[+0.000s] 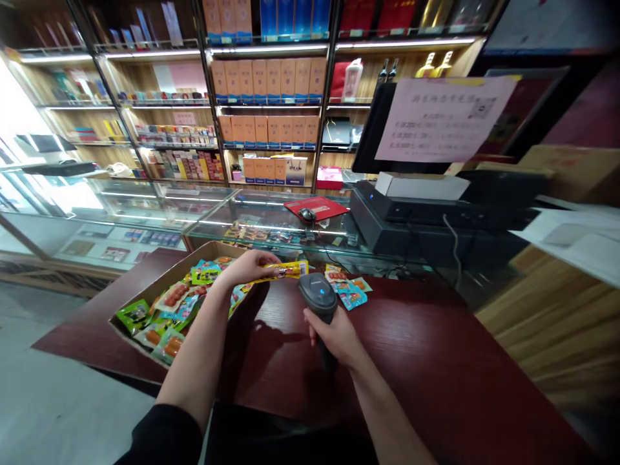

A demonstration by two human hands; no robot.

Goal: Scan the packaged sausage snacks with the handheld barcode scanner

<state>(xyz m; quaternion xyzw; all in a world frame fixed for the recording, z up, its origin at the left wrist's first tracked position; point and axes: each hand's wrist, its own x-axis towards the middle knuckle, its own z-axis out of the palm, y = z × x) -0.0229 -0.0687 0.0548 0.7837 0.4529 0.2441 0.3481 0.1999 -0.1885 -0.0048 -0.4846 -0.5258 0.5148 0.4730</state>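
Note:
A long yellow snack packet [289, 270] is pinched in my left hand [249, 266], its barcode end pointing right. My right hand [335, 332] is wrapped round the handle of a dark barcode scanner [317, 294], which shows a small blue light on top. The scanner's head is close to the packet's right end. Left of my hands stands an open cardboard box [145, 287] full of snack packets in green, blue and clear wrappers, partly behind my left forearm. Several small snack packets [352, 297] lie on the table just beyond the scanner.
The dark red table [411, 349] meets a glass display counter [217, 205] at its far side. On the glass lies a red mat [317, 206] with a mouse [306, 214]. A monitor [372, 129] with a paper sign stands at the right, above black equipment. Stocked shelves line the back wall.

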